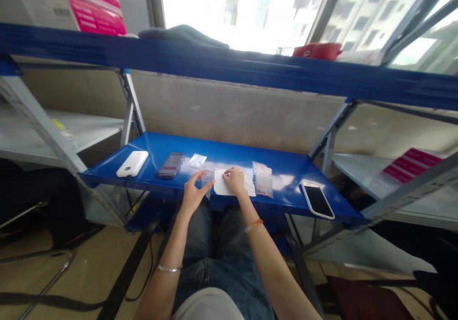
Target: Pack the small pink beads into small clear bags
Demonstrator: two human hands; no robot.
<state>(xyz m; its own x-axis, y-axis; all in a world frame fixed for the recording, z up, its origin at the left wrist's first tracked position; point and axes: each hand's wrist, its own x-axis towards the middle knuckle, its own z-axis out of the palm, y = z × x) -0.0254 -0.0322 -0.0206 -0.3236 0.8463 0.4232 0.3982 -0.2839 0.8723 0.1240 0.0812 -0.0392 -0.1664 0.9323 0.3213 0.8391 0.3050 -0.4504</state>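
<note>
1. The left hand is held just above the blue metal shelf, with the thumb and fingers spread apart in an open curve around a clear plastic cup. The cup is seen through the gap between thumb and forefinger and appears to be untouched, though this is hard to judge from the view.
2. The right hand is rested on a white sheet, with the fingers drawn together and the fingertips set down on it. Whether the sheet is gripped cannot be told.
3. The white sheet is laid flat on the shelf, just beside the cup and between the two hands.
4. A clear bag of small items is placed just to the right of the sheet, and a small clear bag is placed behind the cup.
5. A blurred phone and a white power bank with a black cable are placed toward the left end of the shelf.
6. A phone in a white case is placed near the right end, well apart from the hands.
7. A bangle is worn on the left wrist and a bead bracelet on the right wrist
</note>
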